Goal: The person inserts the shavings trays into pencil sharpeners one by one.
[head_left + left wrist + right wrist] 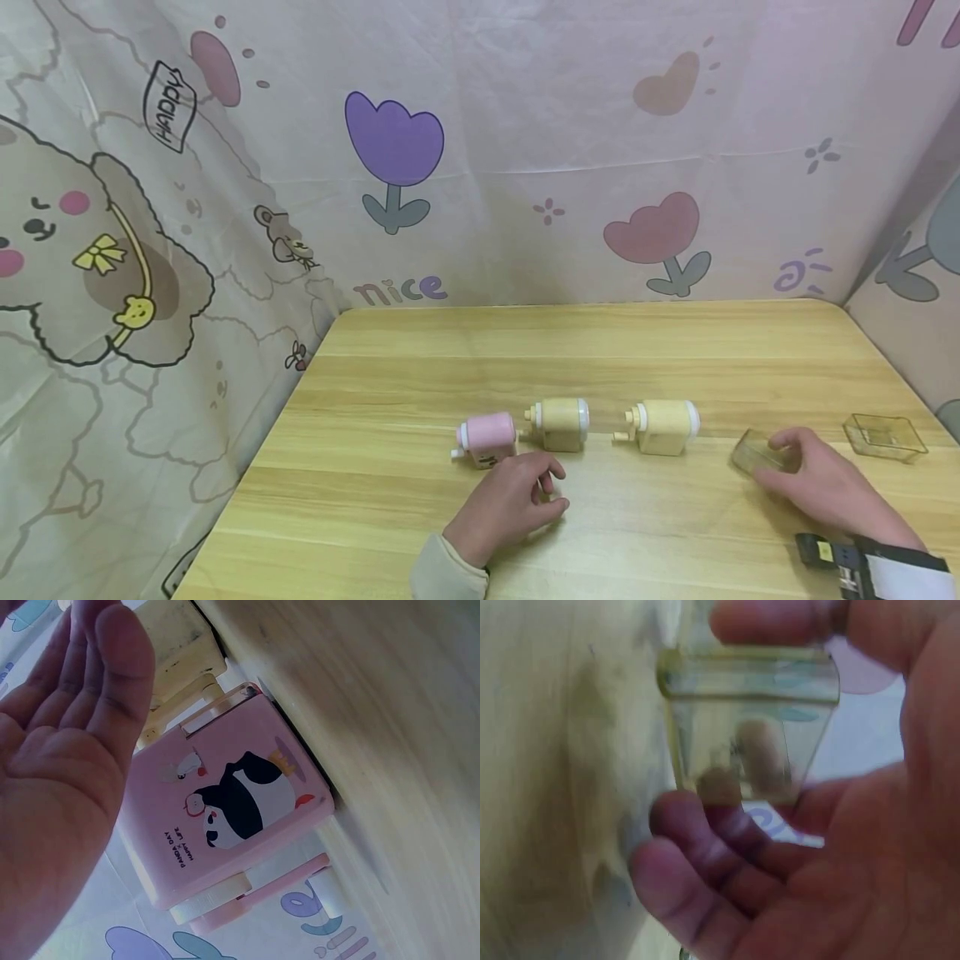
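Three crank pencil sharpeners stand in a row on the table. The pink sharpener (487, 437) has a panda print, seen up close in the left wrist view (240, 802). To its right stand one yellow sharpener (564, 423) and another yellow sharpener (664, 427). Beside the pink one, my left hand (513, 500) hovers with loosely bent fingers and holds nothing. My right hand (821, 479) pinches a clear yellowish shavings drawer (742, 727) between thumb and fingers. A second clear drawer (887, 437) lies on the table farther right.
The wooden table (585, 342) ends at a patterned cloth backdrop (495, 100) behind it and at the sides. My right wrist carries a strapped-on camera (840, 562).
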Tool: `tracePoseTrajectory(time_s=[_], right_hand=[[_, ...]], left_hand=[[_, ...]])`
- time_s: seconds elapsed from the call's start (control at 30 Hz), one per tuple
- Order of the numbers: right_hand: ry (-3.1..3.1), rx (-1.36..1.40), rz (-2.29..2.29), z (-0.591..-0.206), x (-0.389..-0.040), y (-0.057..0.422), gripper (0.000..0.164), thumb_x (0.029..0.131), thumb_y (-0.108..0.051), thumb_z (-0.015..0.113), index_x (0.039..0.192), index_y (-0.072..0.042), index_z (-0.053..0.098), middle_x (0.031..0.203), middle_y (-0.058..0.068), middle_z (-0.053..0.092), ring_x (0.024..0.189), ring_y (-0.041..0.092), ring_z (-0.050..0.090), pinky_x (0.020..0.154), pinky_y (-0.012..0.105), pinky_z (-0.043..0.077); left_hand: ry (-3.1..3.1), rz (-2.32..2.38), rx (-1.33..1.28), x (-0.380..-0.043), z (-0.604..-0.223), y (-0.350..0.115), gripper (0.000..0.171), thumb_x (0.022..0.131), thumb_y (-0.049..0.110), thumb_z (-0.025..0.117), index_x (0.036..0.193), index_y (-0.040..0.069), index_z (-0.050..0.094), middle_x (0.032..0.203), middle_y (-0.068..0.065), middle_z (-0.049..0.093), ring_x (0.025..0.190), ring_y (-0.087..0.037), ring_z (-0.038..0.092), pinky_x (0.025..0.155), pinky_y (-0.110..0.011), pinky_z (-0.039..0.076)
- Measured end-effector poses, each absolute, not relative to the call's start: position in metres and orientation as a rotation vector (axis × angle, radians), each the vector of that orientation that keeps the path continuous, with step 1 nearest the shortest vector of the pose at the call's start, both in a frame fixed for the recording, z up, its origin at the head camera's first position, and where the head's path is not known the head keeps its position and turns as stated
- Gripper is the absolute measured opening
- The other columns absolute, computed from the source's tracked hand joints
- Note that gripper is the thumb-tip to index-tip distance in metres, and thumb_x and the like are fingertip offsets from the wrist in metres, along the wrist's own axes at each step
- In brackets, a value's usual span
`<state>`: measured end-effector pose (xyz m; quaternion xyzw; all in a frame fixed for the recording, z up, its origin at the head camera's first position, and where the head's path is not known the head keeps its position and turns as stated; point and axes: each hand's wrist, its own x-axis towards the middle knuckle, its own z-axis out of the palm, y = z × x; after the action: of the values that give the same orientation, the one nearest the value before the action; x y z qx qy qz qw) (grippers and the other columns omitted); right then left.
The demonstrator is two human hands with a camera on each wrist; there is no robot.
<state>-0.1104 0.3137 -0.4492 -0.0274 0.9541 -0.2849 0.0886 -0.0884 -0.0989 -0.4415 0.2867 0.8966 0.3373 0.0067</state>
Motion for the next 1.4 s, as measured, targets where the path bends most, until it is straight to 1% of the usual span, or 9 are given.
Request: tracePoseTrajectory(time_s=[0.13,0.3,0.47,0.67,0.73,0.87,1.03,1.2,1.4], right_hand=[[2.775,-0.163,-0.884,-0.45,-0.107,0.314,0.062,0.087,-0.039,0.064,0.125,0.003,0.041,0.113,0.023,0.054,0.093,0.031,0.056,0.07,0.042,0.045],[2.708,-0.257,-0.962,-0.451,-0.103,0.313,0.053,0.086,-0.029,0.065,0.125,0.001,0.044,0.123,0.023,0.052,0.102,0.032,0.053,0.074,0.039,0.046],[2.565,-0.369,-1.083,-0.454,-0.102,0.313,0.048,0.084,-0.019,0.066,0.123,0.001,0.046,0.127,0.02,0.05,0.109,0.026,0.05,0.078,0.03,0.047],[2.32,-0.52,-1.273,-0.456,-0.101,0.309,0.05,0.079,-0.003,0.063,0.126,0.004,0.045,0.128,0.023,0.048,0.106,0.007,0.05,0.078,0.027,0.048],[2.314,-0.593,-1.295,-0.456,-0.1,0.305,0.05,0.078,-0.002,0.064,0.125,0.003,0.047,0.125,0.02,0.051,0.097,0.002,0.049,0.074,0.026,0.046],[2.305,-0.695,-1.33,-0.453,-0.098,0.297,0.048,0.078,-0.003,0.067,0.123,0.0,0.051,0.106,0.015,0.055,0.082,0.01,0.047,0.062,0.028,0.042],[2.189,-0.738,-1.387,-0.448,-0.097,0.288,0.047,0.08,-0.002,0.066,0.124,0.002,0.052,0.081,0.005,0.048,0.07,0.015,0.046,0.053,0.031,0.039],[2.136,-0.82,-1.428,-0.449,-0.098,0.275,0.047,0.08,-0.003,0.067,0.125,0.0,0.053,0.078,0.004,0.052,0.069,0.014,0.051,0.054,0.03,0.043],[2.121,-0.891,-1.46,-0.452,-0.097,0.257,0.048,0.079,-0.002,0.069,0.124,-0.001,0.054,0.081,0.011,0.054,0.071,0.012,0.052,0.057,0.03,0.046]], left_hand=[[2.812,1.045,0.906,-0.089,-0.442,-0.098,0.02,0.082,0.021,0.069,0.099,0.013,0.063,0.078,0.011,0.056,0.063,0.005,0.047,0.059,-0.013,0.04],[2.814,1.044,0.907,-0.089,-0.442,-0.098,0.02,0.082,0.022,0.069,0.099,0.013,0.063,0.078,0.011,0.057,0.063,0.004,0.048,0.059,-0.013,0.04],[2.811,1.049,0.901,-0.089,-0.442,-0.098,0.021,0.082,0.023,0.07,0.099,0.013,0.063,0.079,0.011,0.057,0.063,0.003,0.049,0.059,-0.013,0.04],[2.818,1.052,0.895,-0.088,-0.442,-0.098,0.021,0.082,0.024,0.07,0.099,0.014,0.063,0.081,0.01,0.057,0.066,0.002,0.049,0.06,-0.013,0.04],[2.822,1.053,0.892,-0.088,-0.442,-0.099,0.021,0.082,0.024,0.069,0.099,0.014,0.063,0.082,0.01,0.057,0.066,0.002,0.05,0.061,-0.013,0.04],[2.828,1.061,0.887,-0.088,-0.443,-0.099,0.021,0.083,0.025,0.069,0.1,0.014,0.063,0.083,0.01,0.057,0.068,0.001,0.05,0.062,-0.013,0.041],[2.848,1.051,0.885,-0.089,-0.444,-0.1,0.022,0.083,0.026,0.069,0.101,0.014,0.063,0.086,0.01,0.057,0.07,0.001,0.05,0.063,-0.013,0.041],[2.869,1.027,0.87,-0.088,-0.444,-0.099,0.025,0.084,0.027,0.069,0.103,0.014,0.063,0.088,0.01,0.057,0.069,0.001,0.049,0.062,-0.013,0.04],[2.892,1.019,0.856,-0.088,-0.443,-0.098,0.029,0.084,0.028,0.069,0.108,0.014,0.063,0.092,0.007,0.056,0.069,0.001,0.046,0.061,-0.014,0.039]])
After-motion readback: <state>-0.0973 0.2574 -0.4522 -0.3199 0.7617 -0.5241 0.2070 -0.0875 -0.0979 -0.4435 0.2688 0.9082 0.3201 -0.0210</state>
